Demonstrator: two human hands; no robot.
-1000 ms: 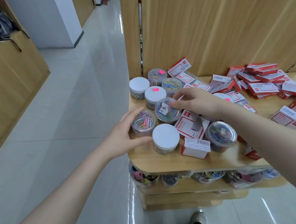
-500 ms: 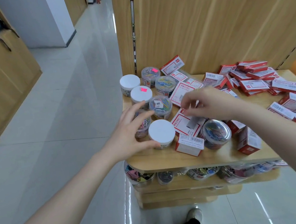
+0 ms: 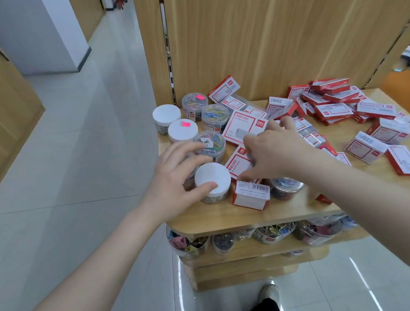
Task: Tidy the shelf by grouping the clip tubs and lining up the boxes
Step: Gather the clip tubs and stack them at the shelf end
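Observation:
Several round clip tubs stand at the left end of the wooden shelf (image 3: 230,218), two with white lids (image 3: 166,115) and others clear with coloured clips (image 3: 215,116). My left hand (image 3: 176,181) is spread over a clear tub, its thumb on the nearest white-lidded tub (image 3: 213,179). My right hand (image 3: 274,155) lies on a flat red and white box (image 3: 236,164), thumb and forefinger at its near and far edges. Another clear tub (image 3: 287,187) sits under my right wrist. A small box (image 3: 251,197) stands in front. Loose red boxes (image 3: 333,106) are scattered to the right.
A wooden panel (image 3: 262,35) rises right behind the shelf. A lower shelf holds tubs of binder clips (image 3: 272,231). Shiny tiled floor (image 3: 74,169) stretches to the left. My shoe (image 3: 270,293) shows below the shelf.
My right hand came back from the labelled clear tub and dropped onto the flat box. My left hand slid up over the tubs, thumb still on the white lid.

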